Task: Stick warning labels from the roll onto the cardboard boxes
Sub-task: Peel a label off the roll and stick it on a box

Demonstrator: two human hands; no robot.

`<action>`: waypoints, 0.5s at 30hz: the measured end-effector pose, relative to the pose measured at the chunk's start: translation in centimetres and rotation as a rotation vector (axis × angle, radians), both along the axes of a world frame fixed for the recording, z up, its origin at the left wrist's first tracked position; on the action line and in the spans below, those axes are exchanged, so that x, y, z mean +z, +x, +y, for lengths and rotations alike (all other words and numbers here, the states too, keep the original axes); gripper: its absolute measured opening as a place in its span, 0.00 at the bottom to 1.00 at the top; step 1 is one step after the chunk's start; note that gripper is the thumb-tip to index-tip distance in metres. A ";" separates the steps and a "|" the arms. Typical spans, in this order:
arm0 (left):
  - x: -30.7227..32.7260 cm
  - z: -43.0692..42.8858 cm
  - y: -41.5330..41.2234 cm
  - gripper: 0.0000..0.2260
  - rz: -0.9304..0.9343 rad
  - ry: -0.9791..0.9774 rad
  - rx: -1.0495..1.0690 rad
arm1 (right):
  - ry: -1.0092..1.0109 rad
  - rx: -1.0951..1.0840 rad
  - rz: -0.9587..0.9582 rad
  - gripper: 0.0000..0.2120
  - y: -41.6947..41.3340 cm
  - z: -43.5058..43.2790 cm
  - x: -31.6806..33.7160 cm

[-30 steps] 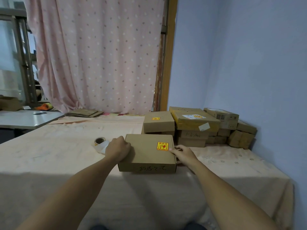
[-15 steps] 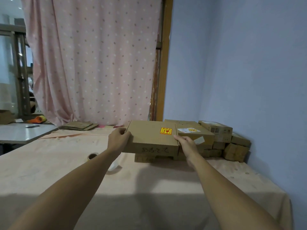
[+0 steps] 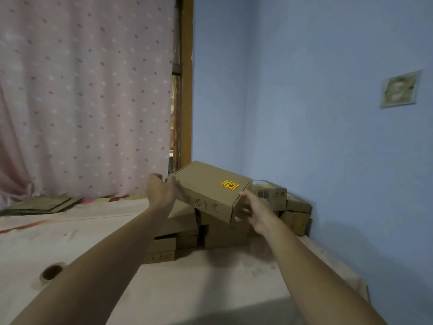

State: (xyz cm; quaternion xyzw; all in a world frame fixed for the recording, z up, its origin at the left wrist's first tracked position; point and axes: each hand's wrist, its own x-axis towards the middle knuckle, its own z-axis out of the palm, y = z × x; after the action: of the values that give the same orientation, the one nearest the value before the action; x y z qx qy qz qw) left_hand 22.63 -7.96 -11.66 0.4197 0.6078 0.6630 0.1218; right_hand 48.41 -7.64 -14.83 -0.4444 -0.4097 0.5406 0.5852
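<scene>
Head cam: both hands have the box up in the air, tilted, right over the stack by the blue wall. The left hand grips its left corner, and the right hand has its fingers curled around the right end. A yellow label sits on the lid near the right edge. The roll lies on the table down left, well apart from the boxes.

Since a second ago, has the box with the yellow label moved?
Yes. The labelled box lay on the table before the stack of boxes; now the left hand and right hand hold it tilted above that stack.
</scene>
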 end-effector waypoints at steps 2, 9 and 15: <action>-0.7 1.2 2.5 0.13 0.019 -0.024 -0.056 | -0.034 -0.057 0.065 0.17 0.4 1.0 0.1; -3.4 3.1 11.3 0.18 0.126 -0.159 -0.569 | -0.144 -0.209 0.136 0.24 0.0 4.7 -1.0; -4.4 5.5 12.6 0.20 0.328 -0.128 -0.455 | -0.138 -0.223 0.031 0.22 0.1 6.2 -1.1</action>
State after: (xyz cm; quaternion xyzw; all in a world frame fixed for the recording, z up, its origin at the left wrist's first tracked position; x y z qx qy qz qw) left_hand 35.25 -2.49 -16.05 0.6383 0.5502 0.5023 0.1937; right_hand 48.50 -1.41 -15.89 -0.5181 -0.3106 0.5060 0.6157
